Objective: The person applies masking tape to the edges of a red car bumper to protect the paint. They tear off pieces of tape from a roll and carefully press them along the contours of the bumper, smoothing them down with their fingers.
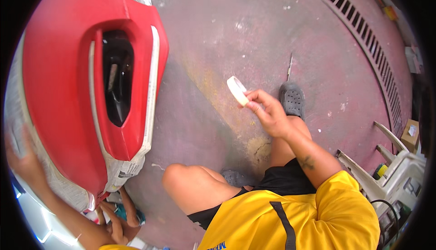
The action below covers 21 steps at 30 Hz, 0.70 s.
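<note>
My right hand (268,111) pinches a roll of pale masking tape (236,90) by its lower edge, holding it in the air over the floor. On the left stands a red vehicle body part (59,72) with a glossy black recess (117,77). Strips of pale tape (152,82) run beside the recess, and printed masking paper (125,172) covers the edges. My left hand (22,152) is at the far left, against the papered outer edge. Motion smears its fingers, so their grip cannot be made out.
A thin metal tool (289,67) lies on the floor beyond my grey clog (292,100). A floor grate (363,27) curves along the right. A pale plastic chair (386,172) and a cardboard box (410,134) stand at the right. Another person's limbs (120,222) show below the red part.
</note>
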Each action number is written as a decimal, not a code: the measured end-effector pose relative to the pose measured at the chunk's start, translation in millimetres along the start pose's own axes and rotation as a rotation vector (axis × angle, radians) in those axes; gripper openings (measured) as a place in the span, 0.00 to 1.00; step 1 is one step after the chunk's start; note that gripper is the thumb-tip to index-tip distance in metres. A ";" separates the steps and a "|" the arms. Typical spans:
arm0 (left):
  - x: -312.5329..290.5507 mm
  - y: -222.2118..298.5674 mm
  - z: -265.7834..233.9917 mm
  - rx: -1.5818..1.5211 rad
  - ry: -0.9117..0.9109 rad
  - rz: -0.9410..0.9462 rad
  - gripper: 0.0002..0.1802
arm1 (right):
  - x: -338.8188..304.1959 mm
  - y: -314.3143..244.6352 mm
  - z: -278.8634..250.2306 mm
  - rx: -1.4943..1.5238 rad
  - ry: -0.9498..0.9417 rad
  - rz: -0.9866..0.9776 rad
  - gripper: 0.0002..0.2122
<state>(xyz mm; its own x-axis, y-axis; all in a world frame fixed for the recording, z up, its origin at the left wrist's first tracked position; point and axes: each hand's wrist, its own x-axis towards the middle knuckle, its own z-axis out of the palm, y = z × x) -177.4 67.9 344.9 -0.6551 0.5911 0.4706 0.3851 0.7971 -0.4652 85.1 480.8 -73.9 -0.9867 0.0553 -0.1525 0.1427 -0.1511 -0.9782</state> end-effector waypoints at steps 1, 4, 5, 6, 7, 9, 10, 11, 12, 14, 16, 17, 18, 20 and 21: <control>-24.4 88.1 23.5 -0.281 -0.038 -0.023 0.22 | -12.3 -16.1 -4.5 -0.133 0.051 -0.035 0.04; -81.8 289.7 51.3 -1.270 -0.384 -0.019 0.19 | -47.2 -47.0 -15.2 -0.416 0.147 -0.115 0.04; -106.0 305.0 45.1 -1.299 -0.439 -0.044 0.20 | -48.9 -57.5 4.7 -0.429 0.114 -0.158 0.03; -127.1 313.5 42.4 -1.255 -0.418 -0.024 0.21 | -49.7 -68.5 24.1 -0.436 0.106 -0.222 0.03; -138.4 324.0 38.5 -1.369 -0.439 -0.135 0.24 | -49.3 -79.0 36.0 -0.484 0.079 -0.274 0.04; -158.5 331.1 29.6 -1.516 -0.476 -0.286 0.27 | -58.4 -99.0 54.2 -0.601 0.048 -0.363 0.05; -166.1 331.6 26.8 -1.533 -0.495 -0.330 0.28 | -61.9 -102.9 59.2 -0.614 0.011 -0.384 0.08; -173.4 329.8 24.6 -1.549 -0.516 -0.374 0.29 | -63.8 -106.9 62.7 -0.619 -0.033 -0.380 0.08; -182.5 328.5 24.1 -1.577 -0.525 -0.381 0.32 | -68.0 -108.8 65.6 -0.626 -0.070 -0.365 0.09; -197.4 323.1 24.9 -1.610 -0.544 -0.412 0.31 | -74.8 -108.7 73.0 -0.600 -0.142 -0.328 0.10; -210.9 314.4 25.5 -1.623 -0.546 -0.404 0.31 | -81.7 -105.2 83.2 -0.533 -0.209 -0.282 0.11; -216.8 310.2 26.2 -1.621 -0.537 -0.382 0.30 | -85.1 -104.1 86.7 -0.554 -0.229 -0.302 0.11; -222.7 306.2 25.6 -1.618 -0.528 -0.362 0.30 | -87.7 -103.5 90.9 -0.574 -0.251 -0.321 0.11; -234.8 302.4 20.8 -1.660 -0.623 -0.412 0.29 | -95.0 -107.6 98.2 -0.635 -0.284 -0.321 0.12; -240.8 301.7 20.0 -1.682 -0.669 -0.438 0.29 | -99.4 -112.8 101.0 -0.677 -0.298 -0.303 0.12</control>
<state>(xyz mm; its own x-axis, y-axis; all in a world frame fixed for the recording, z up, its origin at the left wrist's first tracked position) 83.5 163.6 76.2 -0.8271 0.5278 -0.1932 0.0241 0.3768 0.9260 159.3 392.6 65.8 -0.9555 -0.2827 0.0838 -0.2131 0.4655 -0.8590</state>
